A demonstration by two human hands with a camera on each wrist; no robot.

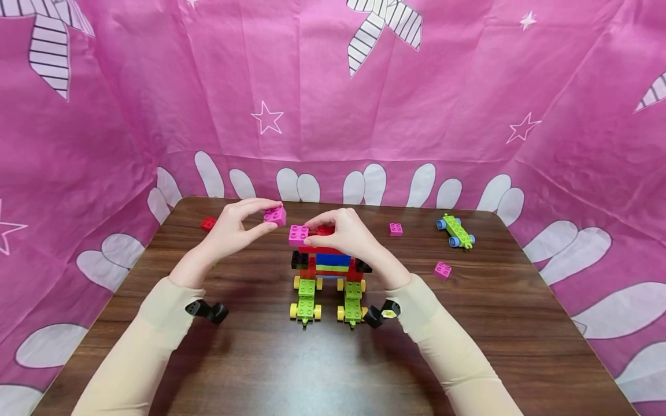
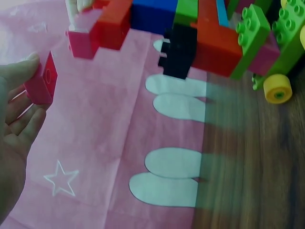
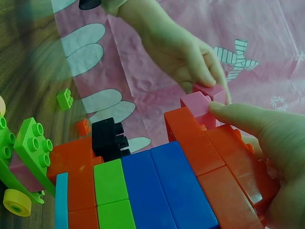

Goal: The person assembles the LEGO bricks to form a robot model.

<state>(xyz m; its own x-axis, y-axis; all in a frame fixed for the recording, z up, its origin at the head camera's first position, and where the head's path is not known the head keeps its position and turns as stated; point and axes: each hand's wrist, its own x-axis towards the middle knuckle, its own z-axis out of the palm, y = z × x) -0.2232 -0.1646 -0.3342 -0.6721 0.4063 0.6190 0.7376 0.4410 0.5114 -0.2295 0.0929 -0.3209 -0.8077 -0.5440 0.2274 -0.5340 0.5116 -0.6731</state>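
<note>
My left hand (image 1: 235,226) pinches a pink building brick (image 1: 276,216) between thumb and fingers, up in the air left of the built model. In the left wrist view the hollow underside of this brick (image 2: 49,76) shows. My right hand (image 1: 346,234) has thumb and forefinger at a second pink brick (image 1: 298,234), which sits on the model's top left end; the hand reaches over the red top bricks (image 3: 209,167). Below them come blue bricks (image 1: 333,259), lime bricks (image 3: 111,183) and black bricks (image 1: 299,260). Two lime wheeled bases (image 1: 306,300) with yellow wheels carry the model.
On the brown table (image 1: 312,370), a loose pink brick (image 1: 396,229) and another pink brick (image 1: 443,270) lie to the right. Beyond them is a lime wheeled base with blue wheels (image 1: 455,231). A red brick (image 1: 208,223) lies behind my left hand. Pink cloth (image 1: 322,86) surrounds the table.
</note>
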